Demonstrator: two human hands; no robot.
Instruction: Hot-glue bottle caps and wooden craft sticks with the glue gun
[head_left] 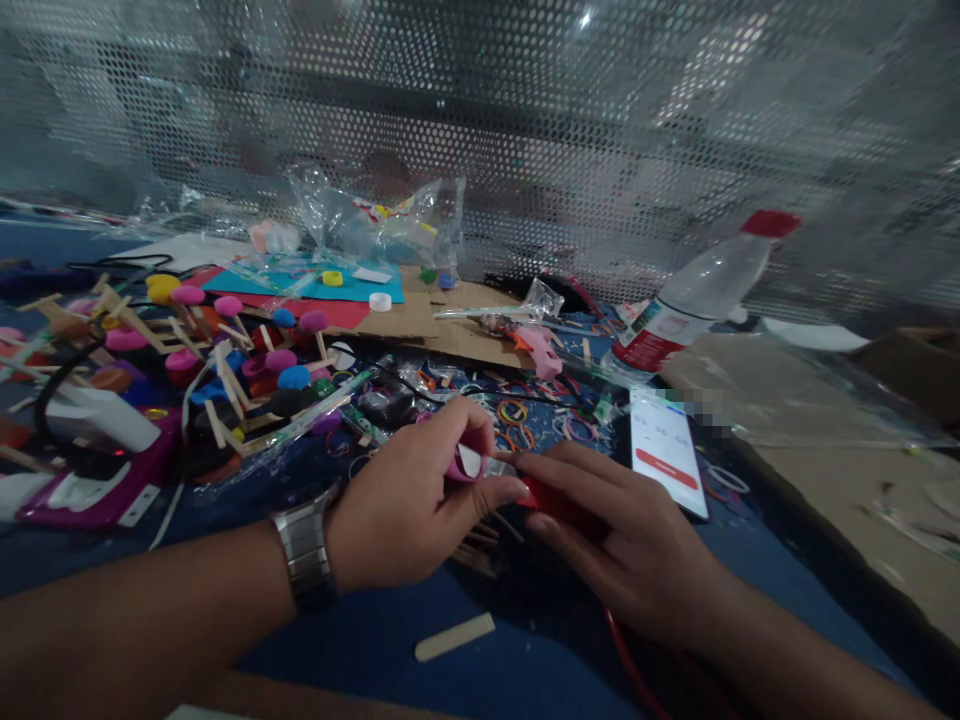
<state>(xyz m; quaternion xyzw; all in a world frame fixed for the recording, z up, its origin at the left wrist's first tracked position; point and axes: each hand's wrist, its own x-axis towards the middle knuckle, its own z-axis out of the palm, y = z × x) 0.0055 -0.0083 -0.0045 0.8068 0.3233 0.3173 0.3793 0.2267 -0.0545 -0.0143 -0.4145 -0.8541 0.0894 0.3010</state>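
Observation:
My left hand [409, 490], with a metal watch [304, 540] on its wrist, is closed around a small magenta cap [469, 462] with something white in its opening. My right hand [630, 530] is closed on a red tool [559, 500], most of it hidden by the fingers; its exact kind does not show. A red cord [626, 660] runs down from under this hand. Both hands meet at the fingertips, with a small greyish piece between them. Below them lie several thin wooden sticks [476, 550], and closer to me a flat craft stick [454, 637].
Stick-and-cap pieces [225, 370] crowd the left, near a magenta power strip [112, 480]. A bottle [690, 290] leans at right behind a phone [667, 450]. Rubber bands [514, 425], cardboard [457, 335] and a plastic bag [382, 220] lie before a perforated metal panel [465, 110].

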